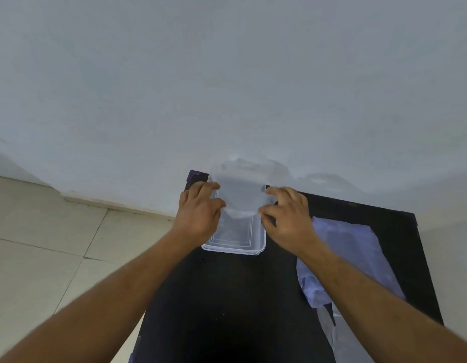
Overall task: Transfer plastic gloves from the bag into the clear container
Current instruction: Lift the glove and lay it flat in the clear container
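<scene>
Bench [227, 297]: black, set against a pale wall; it carried everything.
Bag [353, 252]: bluish plastic, lying slack on the bench's right side, long axis running near to far, partly under the right forearm.
Clear container [235, 244]: a rectangular tub at the bench's far left, open top up, long axis pointing away from the person toward the wall.
Plastic gloves [240, 189]: a thin translucent sheet held up between both hands, right above the container's far end, its lower edge dipping toward the opening. Which way the fingers pointed, I could not tell.
Handling: I judged it almost weightless, limp, slippery and clingy; best taken by its side edges and lowered flat.
Left hand [201, 208]: fingertips pinching the sheet's left edge.
Right hand [284, 213]: thumb and fingers pinching the right edge.
</scene>
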